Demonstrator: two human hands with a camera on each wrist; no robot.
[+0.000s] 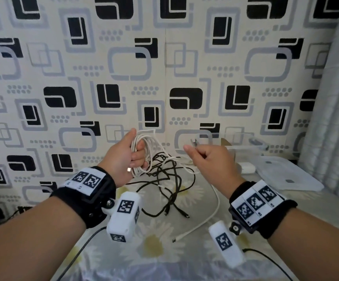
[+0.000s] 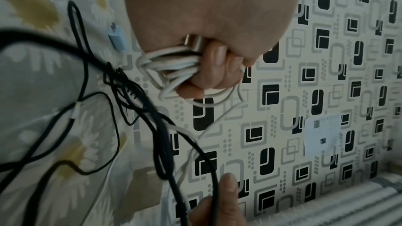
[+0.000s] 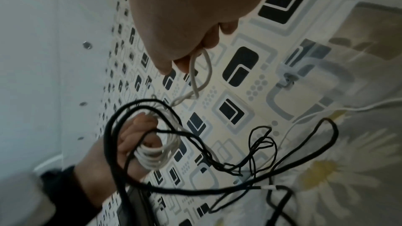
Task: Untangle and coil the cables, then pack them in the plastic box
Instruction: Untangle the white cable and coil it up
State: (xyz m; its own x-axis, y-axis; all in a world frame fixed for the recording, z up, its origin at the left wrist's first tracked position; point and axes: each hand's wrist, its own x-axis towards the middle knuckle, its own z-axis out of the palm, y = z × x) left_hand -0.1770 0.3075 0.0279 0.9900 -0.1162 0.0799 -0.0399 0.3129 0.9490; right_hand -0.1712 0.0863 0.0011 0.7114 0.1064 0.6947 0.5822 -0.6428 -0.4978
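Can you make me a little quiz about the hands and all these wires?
1. True or false: the left hand grips a white cable coil.
2. Which colour are the tangled cables lying loose on the flowered sheet? A) red B) black C) green
3. Fill in: the right hand pinches a strand of the ____ cable.

Key
1. True: its fingers curl round the loops.
2. B: black, knotted together between the two hands.
3. White: the right wrist view shows a thin white cable strand pinched at the fingertips.
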